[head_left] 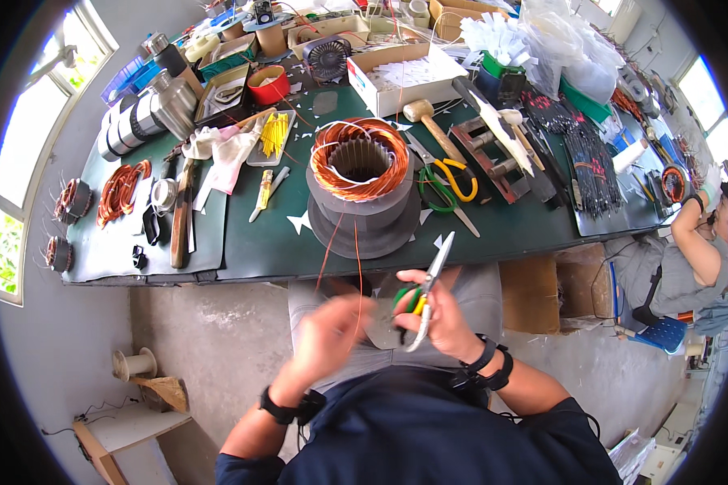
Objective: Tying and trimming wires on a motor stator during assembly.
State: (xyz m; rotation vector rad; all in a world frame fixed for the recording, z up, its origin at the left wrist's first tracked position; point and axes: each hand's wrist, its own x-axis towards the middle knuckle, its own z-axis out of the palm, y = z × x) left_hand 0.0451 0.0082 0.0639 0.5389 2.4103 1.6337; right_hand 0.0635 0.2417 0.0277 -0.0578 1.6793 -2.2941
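A stator core [360,158] wound with copper wire stands upright on a grey round stand [364,218] near the table's front edge. Two thin copper leads [358,250] hang from it toward me. My left hand [332,339], smeared by motion, is below the table edge beside the longer lead; whether it grips the wire cannot be made out. My right hand [443,323] is closed on scissors [438,257], blade pointing up and away, with green and yellow parts and a pale metal end among the fingers.
More scissors [441,194], a wooden mallet [433,129] and a metal clamp frame [493,158] lie right of the stator. Yellow sleeves fill a clear tray [273,137] on the left. Behind stands a white box [388,97]. A co-worker [696,234] sits far right.
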